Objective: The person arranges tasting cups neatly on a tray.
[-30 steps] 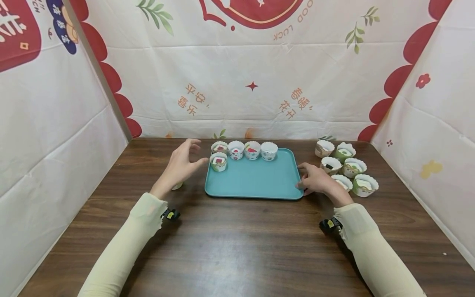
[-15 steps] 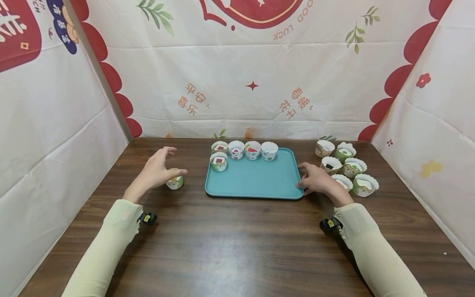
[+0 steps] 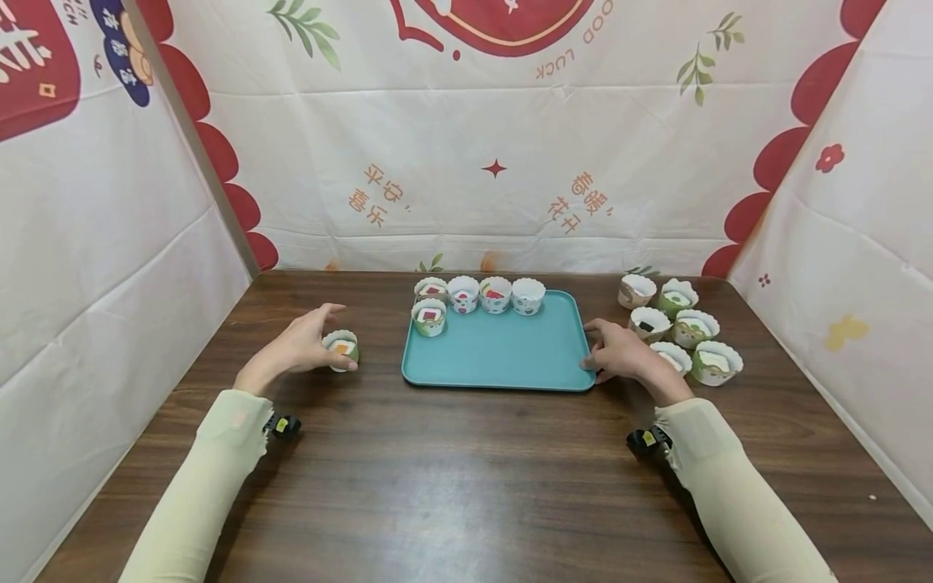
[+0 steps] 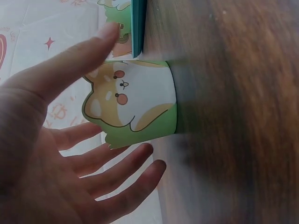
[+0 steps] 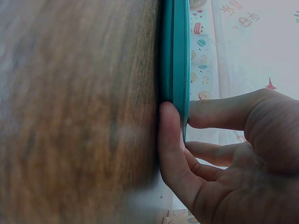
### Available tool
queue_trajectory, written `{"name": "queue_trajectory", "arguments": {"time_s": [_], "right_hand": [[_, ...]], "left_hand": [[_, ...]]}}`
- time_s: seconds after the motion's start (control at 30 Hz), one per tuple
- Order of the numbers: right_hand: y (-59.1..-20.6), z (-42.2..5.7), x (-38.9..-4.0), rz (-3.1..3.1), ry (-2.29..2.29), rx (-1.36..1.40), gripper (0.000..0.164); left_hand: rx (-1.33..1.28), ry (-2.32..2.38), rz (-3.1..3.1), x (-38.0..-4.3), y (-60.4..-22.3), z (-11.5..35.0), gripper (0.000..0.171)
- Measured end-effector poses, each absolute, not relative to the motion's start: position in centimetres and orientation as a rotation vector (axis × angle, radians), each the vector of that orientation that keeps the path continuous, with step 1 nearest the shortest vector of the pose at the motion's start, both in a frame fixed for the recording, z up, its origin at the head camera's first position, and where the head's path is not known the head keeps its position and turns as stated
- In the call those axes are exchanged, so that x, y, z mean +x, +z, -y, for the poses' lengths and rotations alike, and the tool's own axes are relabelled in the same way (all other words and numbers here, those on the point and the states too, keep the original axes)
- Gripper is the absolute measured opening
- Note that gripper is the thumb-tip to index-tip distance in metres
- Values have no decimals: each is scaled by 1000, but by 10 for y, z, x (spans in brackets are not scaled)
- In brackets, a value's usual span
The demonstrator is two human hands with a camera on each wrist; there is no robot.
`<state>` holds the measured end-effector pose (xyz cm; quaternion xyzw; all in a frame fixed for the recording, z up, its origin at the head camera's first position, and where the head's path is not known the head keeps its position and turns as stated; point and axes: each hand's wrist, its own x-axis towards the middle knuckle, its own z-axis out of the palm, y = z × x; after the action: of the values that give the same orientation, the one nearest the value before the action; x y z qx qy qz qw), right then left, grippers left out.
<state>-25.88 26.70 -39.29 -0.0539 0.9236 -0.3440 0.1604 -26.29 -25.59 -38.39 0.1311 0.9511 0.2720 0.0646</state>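
Observation:
On the left of the table a green paper baking cup (image 3: 342, 346) with an orange-and-white filling stands upright. My left hand (image 3: 295, 346) surrounds it loosely, thumb on the near side and fingers spread on the far side. The left wrist view shows the cup's printed puppy (image 4: 133, 95) between thumb and relaxed fingers. A teal tray (image 3: 503, 356) lies in the middle, with several filled paper cups, among them a green one (image 3: 428, 320), at its back left. My right hand (image 3: 623, 354) grips the tray's right edge, fingers on both sides of the rim in the right wrist view.
To the right of the tray several more filled paper cups, such as a green one (image 3: 717, 364), stand close beside my right hand. A printed white cloth (image 3: 437, 129) hangs behind the brown wooden table (image 3: 466, 486) and along both sides.
My left hand has moved left and down from beside the tray's cups to the lone cup. My right hand and the tray have stayed still.

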Motion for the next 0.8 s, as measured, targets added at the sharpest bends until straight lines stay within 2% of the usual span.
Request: {"name": "queue_trajectory", "arguments": {"time_s": [0.47,0.8], "right_hand": [[-398,-267,-260,-2642,-986,-160,73],[-395,-267,-258,-2641,-992,-162,73]], "left_hand": [[431,661,-2895,-260,-390,258,74],[459,640,-2893,-261,-389,259,63]]}}
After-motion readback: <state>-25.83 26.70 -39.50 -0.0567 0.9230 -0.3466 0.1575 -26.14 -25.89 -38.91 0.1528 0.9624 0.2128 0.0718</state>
